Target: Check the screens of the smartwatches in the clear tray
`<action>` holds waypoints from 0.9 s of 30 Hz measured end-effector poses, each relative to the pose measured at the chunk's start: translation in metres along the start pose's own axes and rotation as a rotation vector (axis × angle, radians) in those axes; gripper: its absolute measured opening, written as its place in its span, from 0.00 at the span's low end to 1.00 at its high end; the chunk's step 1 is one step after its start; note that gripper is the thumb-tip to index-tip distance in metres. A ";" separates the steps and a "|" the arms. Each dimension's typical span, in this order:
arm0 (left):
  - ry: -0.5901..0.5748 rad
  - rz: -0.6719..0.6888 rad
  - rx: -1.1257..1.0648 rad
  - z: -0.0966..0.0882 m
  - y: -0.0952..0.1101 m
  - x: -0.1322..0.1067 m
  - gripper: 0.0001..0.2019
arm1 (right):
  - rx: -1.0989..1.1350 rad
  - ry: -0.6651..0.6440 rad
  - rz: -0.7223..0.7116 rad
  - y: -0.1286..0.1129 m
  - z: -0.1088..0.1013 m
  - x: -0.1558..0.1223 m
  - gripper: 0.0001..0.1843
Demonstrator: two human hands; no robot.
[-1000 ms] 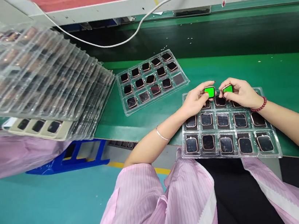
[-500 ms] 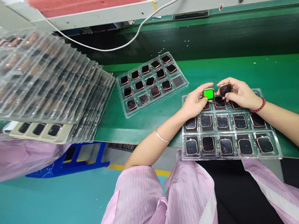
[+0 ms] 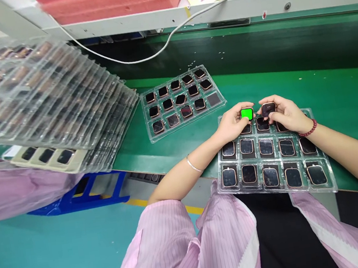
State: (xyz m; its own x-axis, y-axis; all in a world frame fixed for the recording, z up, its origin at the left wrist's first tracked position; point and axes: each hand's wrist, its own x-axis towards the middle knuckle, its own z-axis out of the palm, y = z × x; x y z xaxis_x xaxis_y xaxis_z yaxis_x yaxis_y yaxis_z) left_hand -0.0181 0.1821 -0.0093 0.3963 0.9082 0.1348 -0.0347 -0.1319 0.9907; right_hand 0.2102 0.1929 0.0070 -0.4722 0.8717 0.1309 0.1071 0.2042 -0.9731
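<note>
My left hand (image 3: 233, 122) is closed on a smartwatch with a lit green screen (image 3: 247, 114), the thumb on its lower edge. In my right hand (image 3: 286, 113) is a second smartwatch, dark-screened (image 3: 268, 109), pinched between thumb and fingers, with a faint small mark on its display. The two watches are side by side, a small gap between them. Beneath both hands lies a clear plastic tray (image 3: 262, 189) holding several dark smartwatches in rows. My hands hide part of its top row.
Further back on the green bench (image 3: 342, 99) rests another clear tray (image 3: 184, 125) of watches, one pocket without a watch. Tall stacked trays (image 3: 61, 92) stand at left, near a person's pink sleeve (image 3: 18, 190). A white cable (image 3: 143, 60) hangs from the shelf (image 3: 242, 10).
The green-lit watch has shifted slightly left and turned a little, widening the gap between the watches. The view has dipped slightly. Both hands keep their hold.
</note>
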 end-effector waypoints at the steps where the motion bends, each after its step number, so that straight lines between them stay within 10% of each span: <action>1: 0.007 -0.001 0.017 0.000 0.001 0.000 0.22 | -0.003 -0.001 -0.001 0.000 0.000 0.000 0.22; 27: 0.053 -0.022 0.069 0.001 0.007 0.000 0.24 | 0.002 -0.031 -0.003 0.004 0.000 0.001 0.26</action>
State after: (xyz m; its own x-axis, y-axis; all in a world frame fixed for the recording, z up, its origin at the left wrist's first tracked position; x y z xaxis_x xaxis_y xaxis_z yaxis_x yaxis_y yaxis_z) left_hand -0.0172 0.1807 -0.0022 0.3472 0.9306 0.1155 0.0378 -0.1370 0.9899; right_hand 0.2105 0.1944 0.0036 -0.4998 0.8566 0.1283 0.1037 0.2062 -0.9730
